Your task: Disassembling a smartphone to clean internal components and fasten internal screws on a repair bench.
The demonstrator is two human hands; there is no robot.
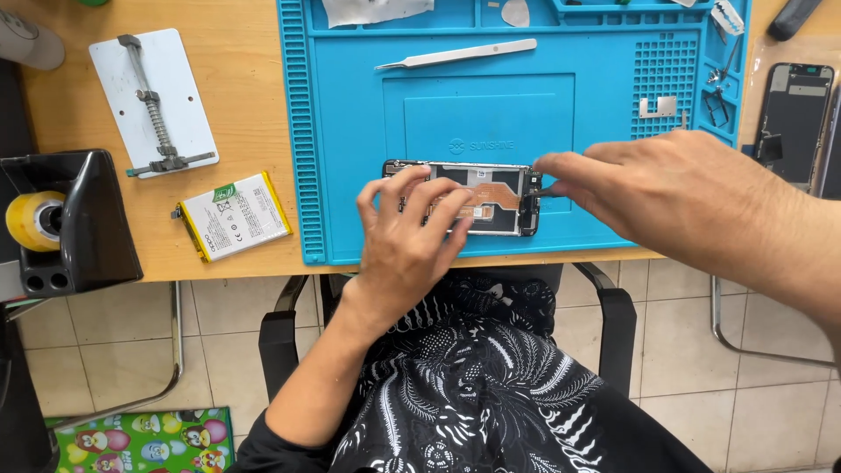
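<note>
The opened phone (464, 199) lies lengthwise left to right at the near edge of the blue mat (350, 131), the left hand (407, 232) pressing spread fingers flat on it, the right hand (666, 188) pinching a thin tool (545, 190) at its right end.

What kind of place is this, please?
Probably a phone repair bench: an opened smartphone lies on a blue repair mat, with tweezers and a removed battery nearby.
</note>
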